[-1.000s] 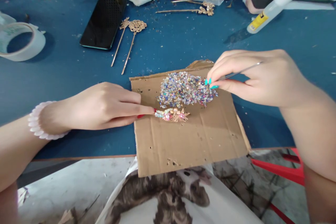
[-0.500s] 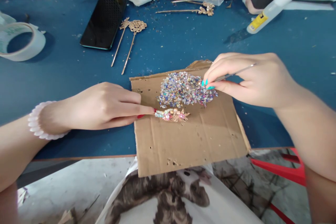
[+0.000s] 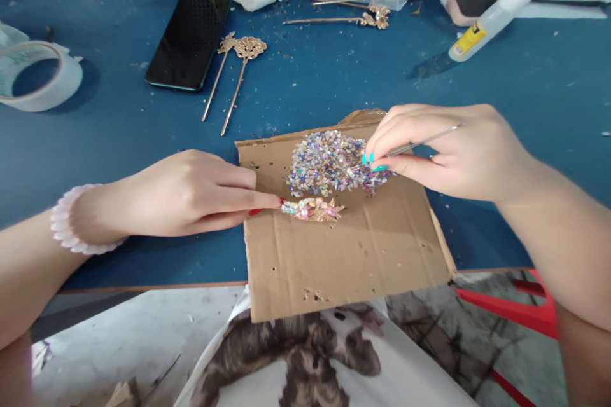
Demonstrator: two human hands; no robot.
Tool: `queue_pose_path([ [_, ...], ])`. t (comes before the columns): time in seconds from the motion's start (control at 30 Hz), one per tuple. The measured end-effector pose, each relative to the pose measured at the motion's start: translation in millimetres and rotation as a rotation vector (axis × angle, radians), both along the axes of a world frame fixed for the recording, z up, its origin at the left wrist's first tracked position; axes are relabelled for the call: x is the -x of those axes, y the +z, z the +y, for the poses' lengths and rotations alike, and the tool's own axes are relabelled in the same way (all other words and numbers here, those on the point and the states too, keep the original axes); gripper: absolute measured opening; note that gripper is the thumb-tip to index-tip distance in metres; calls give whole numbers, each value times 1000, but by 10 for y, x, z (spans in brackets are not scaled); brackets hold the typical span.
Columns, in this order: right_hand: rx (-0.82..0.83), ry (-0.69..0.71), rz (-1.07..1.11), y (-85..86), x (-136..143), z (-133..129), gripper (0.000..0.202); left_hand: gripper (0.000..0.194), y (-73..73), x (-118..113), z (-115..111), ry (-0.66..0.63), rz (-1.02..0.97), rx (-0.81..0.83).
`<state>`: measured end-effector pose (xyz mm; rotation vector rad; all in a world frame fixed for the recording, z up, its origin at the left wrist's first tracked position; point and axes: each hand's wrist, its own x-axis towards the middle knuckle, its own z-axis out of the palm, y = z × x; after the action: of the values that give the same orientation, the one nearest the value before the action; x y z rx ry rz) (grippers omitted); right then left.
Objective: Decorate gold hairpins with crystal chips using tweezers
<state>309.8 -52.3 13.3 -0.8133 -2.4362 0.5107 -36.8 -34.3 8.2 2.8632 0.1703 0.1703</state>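
My left hand [image 3: 205, 194] is closed, thumb and finger pinching the left end of a gold hairpin [image 3: 317, 210] decorated with pink flowers and pale stones. Any stem it has is hidden by the hand. Thin metal tweezers [image 3: 424, 140] are pinched in my right hand [image 3: 443, 152], slanting down to the left. Their tips are in a spread of small multicoloured stone chips [image 3: 317, 162], just above the hairpin. Both the chips and the hairpin's head are over a piece of corrugated cardboard [image 3: 344, 261].
Gold hairpins [image 3: 233, 89] lie beside a black phone [image 3: 188, 41], with several more [image 3: 353, 19] farther back. A roll of tape [image 3: 67, 79] is at left. A white bottle with a yellow label [image 3: 470, 41] stands at right. The cardboard overhangs the blue table's [image 3: 157, 270] front edge.
My right hand has moved slightly down and left, taking the tweezer tips closer to the hairpin. My left hand and the hairpin stay still.
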Motion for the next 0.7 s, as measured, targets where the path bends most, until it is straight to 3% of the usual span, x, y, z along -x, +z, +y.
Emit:
queue_pose_path([
  [0.23,-11,-65,-1,-5,-38,17,5,36,-9,-13,-4,4,-2,0],
  [0.7,-22,-63,-23,-6,-40,28,6,35,-8,-9,-2,5,2,8],
])
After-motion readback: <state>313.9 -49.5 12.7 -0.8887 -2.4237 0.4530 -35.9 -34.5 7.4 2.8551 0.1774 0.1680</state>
